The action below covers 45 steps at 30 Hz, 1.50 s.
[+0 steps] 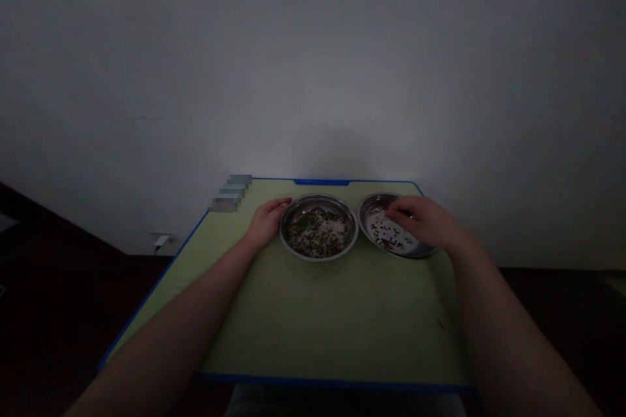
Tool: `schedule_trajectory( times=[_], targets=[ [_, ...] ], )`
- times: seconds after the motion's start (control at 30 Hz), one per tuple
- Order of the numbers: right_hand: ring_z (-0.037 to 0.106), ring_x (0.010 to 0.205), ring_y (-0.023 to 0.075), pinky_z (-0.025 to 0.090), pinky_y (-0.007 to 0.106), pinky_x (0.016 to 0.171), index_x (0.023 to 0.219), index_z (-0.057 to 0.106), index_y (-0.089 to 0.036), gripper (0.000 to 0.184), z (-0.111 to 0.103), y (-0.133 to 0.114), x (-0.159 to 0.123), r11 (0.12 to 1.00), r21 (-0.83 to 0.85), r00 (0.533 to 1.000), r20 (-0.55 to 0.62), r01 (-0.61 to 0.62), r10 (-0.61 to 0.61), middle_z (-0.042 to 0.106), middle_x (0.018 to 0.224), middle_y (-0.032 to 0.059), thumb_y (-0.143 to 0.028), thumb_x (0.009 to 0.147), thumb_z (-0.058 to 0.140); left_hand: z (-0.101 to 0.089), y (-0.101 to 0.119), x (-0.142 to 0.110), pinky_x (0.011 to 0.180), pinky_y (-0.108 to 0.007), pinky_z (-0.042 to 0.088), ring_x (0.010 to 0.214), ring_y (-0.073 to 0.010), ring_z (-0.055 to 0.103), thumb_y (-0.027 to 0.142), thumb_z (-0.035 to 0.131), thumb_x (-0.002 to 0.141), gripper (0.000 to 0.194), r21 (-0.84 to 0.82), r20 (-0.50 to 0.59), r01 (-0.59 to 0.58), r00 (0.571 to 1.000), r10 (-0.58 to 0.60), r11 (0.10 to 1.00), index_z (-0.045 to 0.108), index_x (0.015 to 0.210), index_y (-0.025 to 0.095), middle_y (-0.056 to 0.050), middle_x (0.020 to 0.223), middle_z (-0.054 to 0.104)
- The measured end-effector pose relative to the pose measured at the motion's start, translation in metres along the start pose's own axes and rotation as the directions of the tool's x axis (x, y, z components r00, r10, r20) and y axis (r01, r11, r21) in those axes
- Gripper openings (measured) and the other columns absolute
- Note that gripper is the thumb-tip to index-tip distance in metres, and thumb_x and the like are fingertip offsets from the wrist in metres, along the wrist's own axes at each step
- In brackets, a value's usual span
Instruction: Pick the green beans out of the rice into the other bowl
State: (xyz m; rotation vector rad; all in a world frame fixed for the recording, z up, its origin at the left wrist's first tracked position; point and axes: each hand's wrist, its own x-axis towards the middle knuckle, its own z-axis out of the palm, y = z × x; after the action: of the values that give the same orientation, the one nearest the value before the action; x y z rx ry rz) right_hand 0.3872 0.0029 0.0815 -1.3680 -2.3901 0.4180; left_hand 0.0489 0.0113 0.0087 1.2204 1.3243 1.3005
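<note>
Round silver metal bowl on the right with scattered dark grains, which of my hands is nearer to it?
Right. Your right hand is over the right-hand bowl; your left hand is farther away, at the left side of the fuller round silver metal bowl.

Dim, diffuse light, plain grey wall (313,65) palest centrally, faint shadow (342,150) above blue-edged, pale-green rectangular table (293,319), dark floor (44,345) nearly black

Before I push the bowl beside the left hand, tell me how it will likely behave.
The bowl is probably stiff, given its shiny, metal-looking wall. Its wide, shallow shape suggests it won't tip easily. The loose small pieces inside may shift with a sudden push.
</note>
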Motion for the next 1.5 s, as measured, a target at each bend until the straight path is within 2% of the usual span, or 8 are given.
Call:
schedule_trajectory(
  times=[0.53,0.73,0.87,0.97,1.03,1.2,1.33,1.5],
  targets=[
    [0.055,0.063,0.0150,0.041,0.026,0.056,0.084,0.065,-0.019,0.023,-0.001,0.008,-0.005,0.996,0.071,0.998,-0.027,-0.056,0.058,0.063,0.072,0.0029,-0.037,0.078,0.051,0.000,-0.004,0.002,0.077,-0.035,0.047,0.080,-0.0229,0.063,0.051,0.067,0.060,0.055,-0.018,-0.004,0.008,1.000,-0.008,1.000,0.067,0.098,0.013,-0.009,0.087,0.071],
    [0.051,0.059,0.0133,0.037,0.025,0.055,0.083,0.066,-0.018,0.024,0.000,-0.012,-0.001,1.000,0.009,1.000,-0.030,0.002,-0.002,0.060,0.066,0.0015,-0.037,0.078,0.052,-0.001,-0.003,0.001,0.079,-0.035,0.047,0.080,-0.0226,0.064,0.050,0.067,0.061,0.054,-0.013,0.009,-0.008,1.000,0.008,1.000,0.067,0.100,0.012,-0.009,0.087,0.071],
    [0.053,0.067,0.0139,0.037,0.025,0.061,0.084,0.068,-0.019,0.021,0.011,-0.045,0.015,0.983,-0.085,0.984,0.090,0.163,-0.155,0.063,0.073,0.0027,-0.030,0.079,0.051,-0.001,-0.003,0.001,0.080,-0.036,0.047,0.083,-0.0234,0.064,0.050,0.066,0.061,0.056,-0.026,0.006,0.007,1.000,-0.007,1.000,0.066,0.102,0.012,-0.009,0.089,0.071],
    [0.057,0.074,0.0150,0.038,0.025,0.067,0.087,0.070,-0.020,0.022,0.023,-0.071,0.031,0.949,-0.122,0.928,0.280,0.290,-0.247,0.068,0.082,0.0045,-0.024,0.077,0.051,-0.002,-0.003,0.001,0.082,-0.036,0.046,0.086,-0.0241,0.063,0.050,0.066,0.062,0.055,0.013,-0.001,-0.008,1.000,0.008,1.000,0.066,0.102,0.012,-0.010,0.092,0.070],
    [0.059,0.074,0.0157,0.039,0.024,0.066,0.087,0.071,-0.020,0.023,0.031,-0.084,0.042,0.930,-0.170,0.891,0.385,0.325,-0.241,0.069,0.085,0.0055,-0.023,0.075,0.052,-0.003,-0.004,0.002,0.082,-0.036,0.046,0.086,-0.0245,0.063,0.051,0.065,0.062,0.057,0.020,-0.001,-0.005,1.000,0.005,1.000,0.066,0.103,0.011,-0.011,0.092,0.070],
    [0.063,0.072,0.0198,0.041,0.024,0.058,0.088,0.072,-0.014,0.029,0.048,-0.100,0.062,0.892,-0.322,0.829,0.551,0.317,-0.096,0.070,0.085,0.0126,-0.023,0.065,0.056,-0.002,-0.005,0.003,0.083,-0.037,0.046,0.087,-0.0245,0.063,0.053,0.065,0.061,0.061,-0.012,0.018,0.005,1.000,-0.005,1.000,0.065,0.104,0.011,-0.010,0.093,0.070],
    [0.064,0.075,0.0247,0.046,0.027,0.059,0.092,0.071,-0.010,0.037,0.059,-0.101,0.069,0.879,-0.355,0.803,0.593,0.320,-0.053,0.069,0.086,0.0163,-0.029,0.062,0.061,-0.002,-0.005,0.003,0.083,-0.037,0.047,0.086,-0.0243,0.063,0.052,0.066,0.060,0.058,-0.013,0.004,0.015,1.000,-0.014,1.000,0.065,0.103,0.012,-0.009,0.090,0.071],
    [0.064,0.079,0.0276,0.049,0.031,0.062,0.096,0.069,-0.008,0.038,0.076,-0.098,0.071,0.869,-0.405,0.857,0.514,0.284,-0.040,0.068,0.091,0.0193,-0.025,0.063,0.061,-0.001,-0.003,0.002,0.083,-0.036,0.046,0.086,-0.0242,0.063,0.049,0.067,0.060,0.056,-0.031,-0.003,0.012,1.000,-0.012,0.999,0.066,0.101,0.011,-0.009,0.090,0.071]
  ],
)
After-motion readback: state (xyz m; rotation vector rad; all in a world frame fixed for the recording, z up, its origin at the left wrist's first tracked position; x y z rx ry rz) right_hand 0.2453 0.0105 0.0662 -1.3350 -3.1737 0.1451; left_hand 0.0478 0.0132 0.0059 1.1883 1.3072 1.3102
